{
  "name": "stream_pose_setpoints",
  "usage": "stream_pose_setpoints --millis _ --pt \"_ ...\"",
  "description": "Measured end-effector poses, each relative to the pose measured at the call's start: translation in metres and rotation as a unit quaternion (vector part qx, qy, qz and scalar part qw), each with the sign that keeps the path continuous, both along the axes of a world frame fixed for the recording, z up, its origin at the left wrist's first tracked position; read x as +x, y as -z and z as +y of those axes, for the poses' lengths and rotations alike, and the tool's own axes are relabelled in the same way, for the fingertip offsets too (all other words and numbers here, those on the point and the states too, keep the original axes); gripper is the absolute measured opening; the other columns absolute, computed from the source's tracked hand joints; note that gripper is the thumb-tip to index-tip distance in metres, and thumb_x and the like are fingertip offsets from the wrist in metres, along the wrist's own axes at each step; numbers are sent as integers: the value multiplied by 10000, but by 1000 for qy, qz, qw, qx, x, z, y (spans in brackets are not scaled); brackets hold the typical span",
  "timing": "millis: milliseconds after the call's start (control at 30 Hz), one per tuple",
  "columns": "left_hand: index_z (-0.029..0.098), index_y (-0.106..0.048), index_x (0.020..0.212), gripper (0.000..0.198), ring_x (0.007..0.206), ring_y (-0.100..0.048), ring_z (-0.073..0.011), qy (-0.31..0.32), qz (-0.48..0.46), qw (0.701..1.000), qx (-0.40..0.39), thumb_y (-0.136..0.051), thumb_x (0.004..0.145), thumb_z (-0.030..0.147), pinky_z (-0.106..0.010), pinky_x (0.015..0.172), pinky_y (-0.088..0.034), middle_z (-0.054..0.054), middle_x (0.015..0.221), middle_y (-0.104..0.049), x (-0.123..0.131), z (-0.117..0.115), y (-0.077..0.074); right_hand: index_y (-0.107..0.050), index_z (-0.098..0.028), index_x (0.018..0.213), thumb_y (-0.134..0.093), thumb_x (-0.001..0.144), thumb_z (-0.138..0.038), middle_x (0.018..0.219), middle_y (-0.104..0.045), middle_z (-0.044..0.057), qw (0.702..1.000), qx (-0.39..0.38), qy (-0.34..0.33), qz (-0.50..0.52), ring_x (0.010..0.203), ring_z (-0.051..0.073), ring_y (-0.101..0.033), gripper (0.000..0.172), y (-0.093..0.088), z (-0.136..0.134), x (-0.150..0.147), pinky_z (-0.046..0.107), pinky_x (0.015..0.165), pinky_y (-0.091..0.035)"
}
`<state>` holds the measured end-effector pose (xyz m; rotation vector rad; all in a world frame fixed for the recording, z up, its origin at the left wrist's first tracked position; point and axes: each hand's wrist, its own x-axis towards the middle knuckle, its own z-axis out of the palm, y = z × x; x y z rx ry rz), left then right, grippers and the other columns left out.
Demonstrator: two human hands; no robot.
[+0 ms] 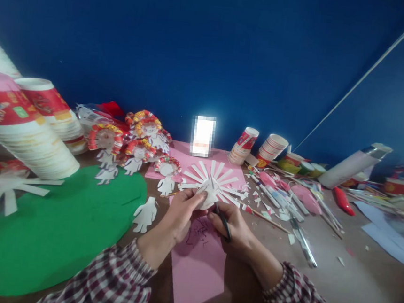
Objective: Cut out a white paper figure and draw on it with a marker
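Note:
My left hand (185, 210) pinches a small white paper piece (205, 195) between thumb and fingers. Closed around the dark handles of a pair of scissors (224, 222) is my right hand (235, 225), and the blades reach up to the paper. Just behind lies a white paper cup cut into strips and spread flat (233, 180). Beneath my hands is a pink paper sheet (198, 278) with dark scribbles. A white paper doll cutout (146, 215) lies left of my left wrist, and another doll with a decorated ring for hair (166, 179) is beyond it.
A green oval sheet (56, 233) covers the left of the table, with stacked paper cups (30, 132) behind it. More cup stacks (272, 150) stand at the back right. Markers (272, 199), a cutter knife (303, 243) and paper scraps lie at right. A blue wall (161, 49) rises behind.

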<state>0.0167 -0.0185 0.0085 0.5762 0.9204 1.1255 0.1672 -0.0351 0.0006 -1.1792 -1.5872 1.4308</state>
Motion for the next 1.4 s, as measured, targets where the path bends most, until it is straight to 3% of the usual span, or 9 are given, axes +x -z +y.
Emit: stream_pose_setpoints --millis 200,433,633,800,933,1100,1267,1400 --pt "153 -606 688 242 569 -573 -91 -1 -16 1000 1 -779 632 313 -191 535 -449 11 625 -619 2 0 2 -618 -137 795 -685 743 -419 567 -430 -43 1000 6 5 0 509 78 -333 295 -2 0 0 208 471 -263" --pt "143 -612 685 243 519 -545 -86 -4 -8 1000 8 -779 622 307 -196 519 -434 15 575 -599 2 -2 3 -579 -146 703 -697 715 -396 547 -401 -47 1000 4 26 2 507 75 -307 277 -3 -1 -2 210 463 -241" --pt "174 -693 972 391 658 -623 -137 -23 78 992 91 -793 620 313 -243 650 -498 -14 725 -691 -3 3 3 -575 -149 703 -675 732 -356 533 -405 -51 998 7 49 -33 491 74 -321 232 -1 0 -2 205 450 -236" --pt "170 -735 811 291 669 -601 -142 -36 185 974 125 -732 693 437 -224 619 -476 -32 725 -692 -7 6 10 -557 -154 673 -620 764 -288 544 -423 -43 993 47 50 -91 506 79 -343 174 0 1 -1 200 456 -254" --pt "168 -745 814 325 655 -600 -149 -38 223 965 130 -735 687 466 -220 598 -461 -32 690 -690 -9 9 19 -520 -159 643 -592 763 -264 554 -385 -45 986 97 56 -120 524 79 -324 174 2 1 0 192 462 -251" --pt "149 -729 868 386 569 -583 -133 -9 178 978 105 -763 654 467 -219 533 -459 -26 657 -678 -8 10 21 -536 -158 658 -571 746 -239 557 -409 -46 978 130 67 -151 539 82 -336 125 6 2 2 186 478 -275" --pt "150 -684 813 370 406 -464 -81 2 133 989 65 -780 636 460 -201 417 -407 39 503 -569 -5 8 19 -547 -159 653 -597 732 -261 560 -438 -43 971 152 73 -171 547 85 -356 139 10 4 3 185 483 -278" --pt "152 -652 800 377 410 -483 -81 1 103 994 42 -798 613 444 -202 425 -422 38 523 -586 -3 8 16 -542 -158 633 -597 722 -253 551 -439 -43 964 173 80 -186 539 84 -356 141 12 5 3 189 474 -259"
